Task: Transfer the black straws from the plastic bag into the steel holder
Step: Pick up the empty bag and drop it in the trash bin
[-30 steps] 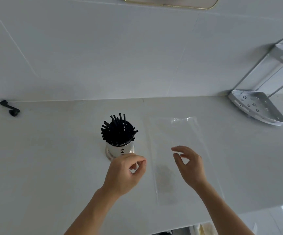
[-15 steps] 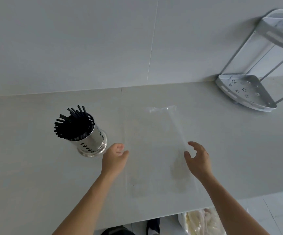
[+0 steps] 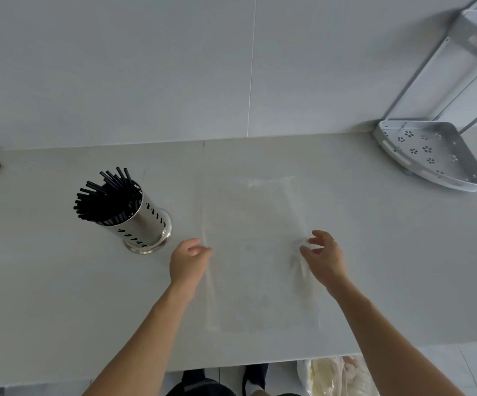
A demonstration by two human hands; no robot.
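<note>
The clear plastic bag (image 3: 255, 252) lies flat on the pale countertop (image 3: 60, 281), with nothing visible inside it. To the bag's left stands the perforated steel holder (image 3: 143, 227), packed with black straws (image 3: 105, 197) that fan out above its rim. The left hand (image 3: 188, 262) rests at the bag's left edge, fingers curled and pressed together against the film; whether they pinch it cannot be told. The right hand (image 3: 324, 260) is at the bag's right edge, fingers loosely spread and bent over wrinkled plastic. A grey corner rack (image 3: 428, 155) sits beyond the bag, to its right.
</note>
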